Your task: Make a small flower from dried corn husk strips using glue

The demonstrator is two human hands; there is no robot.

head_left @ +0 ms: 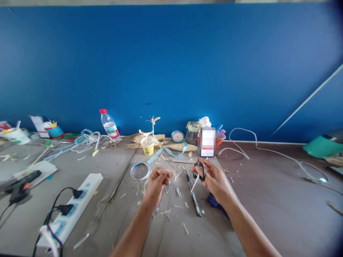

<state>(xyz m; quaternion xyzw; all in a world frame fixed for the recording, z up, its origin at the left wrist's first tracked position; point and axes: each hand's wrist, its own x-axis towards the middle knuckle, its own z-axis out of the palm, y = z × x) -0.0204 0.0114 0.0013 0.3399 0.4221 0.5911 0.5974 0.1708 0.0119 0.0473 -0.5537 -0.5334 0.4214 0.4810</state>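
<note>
My left hand (157, 181) is closed on a small pale strip of dried husk (166, 171), held just above the grey table (268, 200). My right hand (213, 177) grips black-handled scissors (199, 168), blades pointing up toward a phone (207, 142) that stands propped at the back. The scissors are a short way right of the husk strip, not touching it. Husk scraps (171, 207) lie scattered under both hands. A craft knife (195, 200) lies on the table between my forearms.
A ring of wire (139, 171) lies left of my hand. A yellow cup (147, 146), husks, tape roll (177, 136), jar (192, 132) and water bottle (109, 125) line the blue wall. A power strip (72, 207) and glue gun (21, 182) sit at left; white cable (268, 151) runs right.
</note>
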